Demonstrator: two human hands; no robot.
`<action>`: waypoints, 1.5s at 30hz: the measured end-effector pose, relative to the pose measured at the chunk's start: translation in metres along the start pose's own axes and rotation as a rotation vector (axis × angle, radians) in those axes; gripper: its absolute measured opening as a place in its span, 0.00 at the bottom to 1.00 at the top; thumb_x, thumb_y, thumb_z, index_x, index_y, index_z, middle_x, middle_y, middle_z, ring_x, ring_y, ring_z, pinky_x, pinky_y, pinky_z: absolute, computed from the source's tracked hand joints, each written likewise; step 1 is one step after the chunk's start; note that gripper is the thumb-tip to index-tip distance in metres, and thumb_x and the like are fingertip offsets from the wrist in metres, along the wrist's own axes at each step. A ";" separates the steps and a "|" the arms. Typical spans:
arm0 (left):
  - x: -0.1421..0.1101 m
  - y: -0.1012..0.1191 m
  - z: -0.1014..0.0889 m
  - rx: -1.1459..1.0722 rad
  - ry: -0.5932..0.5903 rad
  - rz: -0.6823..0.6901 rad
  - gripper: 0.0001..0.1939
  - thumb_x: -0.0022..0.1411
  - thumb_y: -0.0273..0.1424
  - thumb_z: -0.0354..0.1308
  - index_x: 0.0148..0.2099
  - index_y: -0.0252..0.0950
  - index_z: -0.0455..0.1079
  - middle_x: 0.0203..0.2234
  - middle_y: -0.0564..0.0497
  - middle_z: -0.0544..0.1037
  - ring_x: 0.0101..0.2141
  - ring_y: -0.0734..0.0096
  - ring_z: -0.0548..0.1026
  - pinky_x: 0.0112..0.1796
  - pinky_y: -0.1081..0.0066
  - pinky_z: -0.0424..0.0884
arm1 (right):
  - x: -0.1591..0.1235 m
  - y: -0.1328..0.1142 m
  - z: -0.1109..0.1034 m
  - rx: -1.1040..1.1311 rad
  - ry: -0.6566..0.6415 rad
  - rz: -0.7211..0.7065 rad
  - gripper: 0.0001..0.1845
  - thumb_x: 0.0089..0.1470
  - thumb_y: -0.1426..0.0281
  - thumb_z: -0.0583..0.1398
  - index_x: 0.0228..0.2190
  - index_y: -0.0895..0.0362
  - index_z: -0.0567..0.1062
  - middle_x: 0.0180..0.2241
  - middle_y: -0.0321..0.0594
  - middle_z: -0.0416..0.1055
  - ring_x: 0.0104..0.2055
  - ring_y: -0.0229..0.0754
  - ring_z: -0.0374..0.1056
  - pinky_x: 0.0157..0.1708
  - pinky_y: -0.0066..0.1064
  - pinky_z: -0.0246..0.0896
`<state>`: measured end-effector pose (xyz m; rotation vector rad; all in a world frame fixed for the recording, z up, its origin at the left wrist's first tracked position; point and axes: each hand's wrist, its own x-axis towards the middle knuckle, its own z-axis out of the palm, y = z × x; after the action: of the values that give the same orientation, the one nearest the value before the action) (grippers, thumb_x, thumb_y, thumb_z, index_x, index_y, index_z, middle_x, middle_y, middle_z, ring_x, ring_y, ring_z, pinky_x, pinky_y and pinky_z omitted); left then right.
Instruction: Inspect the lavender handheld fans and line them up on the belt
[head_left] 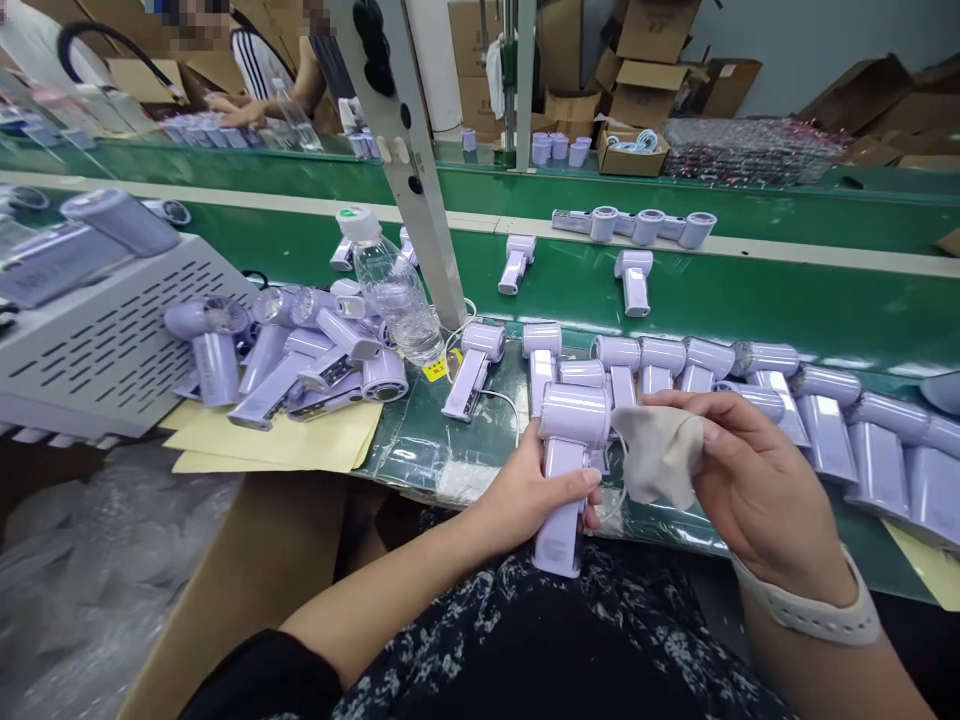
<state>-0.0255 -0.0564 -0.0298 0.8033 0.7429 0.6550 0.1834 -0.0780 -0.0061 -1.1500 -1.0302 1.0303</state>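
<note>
1. In the lower centre of the frame, the left hand (536, 492) is wrapping around the handle of a lilac device (575, 415), fingers closed and thumb lying across its front; the device's round head is pointing up.
2. Just to its right, the right hand (769, 490) is pinching a pale cloth (660, 455) between thumb and fingers, the cloth hanging beside the device's head. A light wristband (817, 610) is circling that wrist.
3. Behind the hands, a row of lilac devices (709, 362) is stretching toward the right edge.
4. Left of centre, a heap of lilac devices (217, 368) is lying partly over yellow sheets (277, 440), and a clear bottle (397, 300) is standing between the heap and a metal post (420, 190).
5. Beyond, two more devices (635, 282) are lying apart on a green surface (697, 300).
6. In the upper left, a person in a striped sleeve (259, 62) is reaching toward small lilac parts (206, 130).
</note>
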 end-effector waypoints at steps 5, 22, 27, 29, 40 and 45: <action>0.000 -0.003 0.010 0.200 0.050 -0.049 0.37 0.51 0.42 0.73 0.52 0.40 0.54 0.32 0.52 0.77 0.22 0.68 0.75 0.24 0.65 0.74 | -0.012 0.014 0.035 -0.390 -0.053 -0.299 0.09 0.61 0.65 0.65 0.44 0.48 0.77 0.57 0.43 0.69 0.60 0.54 0.66 0.58 0.49 0.64; 0.005 -0.006 0.009 0.506 0.173 0.137 0.30 0.52 0.34 0.67 0.50 0.40 0.53 0.44 0.43 0.76 0.43 0.51 0.78 0.41 0.58 0.72 | 0.004 0.027 0.056 -0.442 -0.154 -0.289 0.25 0.63 0.55 0.63 0.57 0.50 0.72 0.54 0.45 0.71 0.55 0.51 0.70 0.55 0.45 0.67; 0.004 -0.008 0.006 0.573 0.263 0.139 0.28 0.53 0.35 0.67 0.50 0.40 0.55 0.40 0.47 0.75 0.40 0.54 0.77 0.39 0.58 0.72 | 0.006 0.027 0.064 -0.425 -0.064 -0.405 0.15 0.71 0.61 0.53 0.46 0.53 0.78 0.46 0.44 0.75 0.51 0.47 0.72 0.51 0.41 0.69; 0.001 -0.008 0.004 0.507 0.215 0.146 0.29 0.55 0.37 0.68 0.52 0.40 0.55 0.37 0.49 0.76 0.35 0.58 0.78 0.37 0.60 0.73 | 0.009 0.027 0.063 -0.403 -0.060 -0.404 0.17 0.72 0.62 0.51 0.46 0.54 0.79 0.45 0.44 0.78 0.49 0.46 0.74 0.50 0.41 0.70; -0.005 0.004 -0.007 -0.003 0.081 -0.005 0.35 0.51 0.43 0.72 0.50 0.41 0.54 0.25 0.58 0.75 0.20 0.70 0.75 0.23 0.70 0.74 | 0.036 0.019 0.010 -0.528 0.190 -0.230 0.23 0.70 0.54 0.54 0.56 0.54 0.72 0.39 0.47 0.81 0.28 0.46 0.77 0.20 0.33 0.68; -0.004 0.004 -0.012 -0.037 0.074 0.005 0.34 0.51 0.43 0.71 0.49 0.41 0.53 0.24 0.58 0.75 0.20 0.72 0.75 0.22 0.72 0.74 | 0.044 0.011 0.008 -0.673 0.187 -0.106 0.22 0.66 0.56 0.57 0.54 0.54 0.74 0.34 0.47 0.80 0.27 0.50 0.75 0.22 0.37 0.67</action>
<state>-0.0381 -0.0531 -0.0312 0.7504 0.7941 0.7036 0.1842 -0.0327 -0.0120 -1.6731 -1.3131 0.4761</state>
